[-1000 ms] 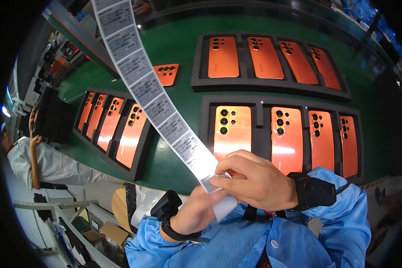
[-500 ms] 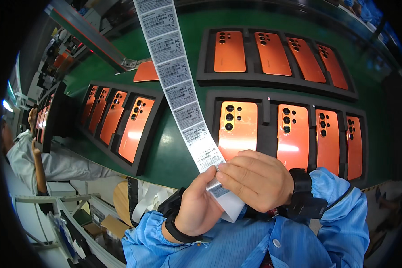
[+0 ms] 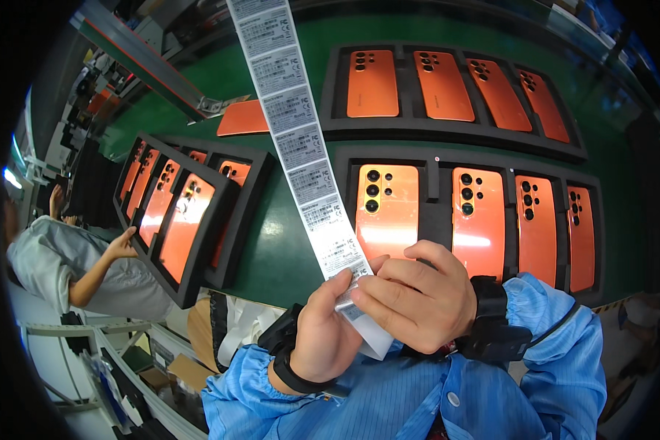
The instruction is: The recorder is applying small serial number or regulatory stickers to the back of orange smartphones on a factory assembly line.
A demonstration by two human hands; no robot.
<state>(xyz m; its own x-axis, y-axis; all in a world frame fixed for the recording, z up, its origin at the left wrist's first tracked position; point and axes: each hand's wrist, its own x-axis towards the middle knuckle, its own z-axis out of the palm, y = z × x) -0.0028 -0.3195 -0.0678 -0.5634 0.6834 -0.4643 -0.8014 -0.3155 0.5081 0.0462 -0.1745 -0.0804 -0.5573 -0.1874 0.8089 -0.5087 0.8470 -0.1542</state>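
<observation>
A long strip of printed white labels (image 3: pixel 295 117) runs down from the top of the view to my hands. My left hand (image 3: pixel 321 334) grips its lower part, thumb pressed on the printed side. From the right, my right hand (image 3: pixel 427 302) has its fingertips closed at the same part of the strip, with the index finger raised and bent. Whether a single label is lifted there is hidden by the fingers. A blank end of backing paper (image 3: pixel 374 337) hangs below them. Just beyond my right hand lies an orange phone (image 3: pixel 387 213), camera side up, in a dark foam tray (image 3: pixel 435 180).
A second foam tray of orange phones (image 3: pixel 447 130) lies farther back on the green table (image 3: pixel 260 253). Another loose orange phone (image 3: pixel 240 119) is behind the strip. At left, a co-worker's hand (image 3: pixel 121 243) holds a tilted phone tray (image 3: pixel 170 284) over another tray.
The co-worker's tray has come in from the left, over the left tray on the table. My right hand has shifted slightly left, and its index finger has lifted.
</observation>
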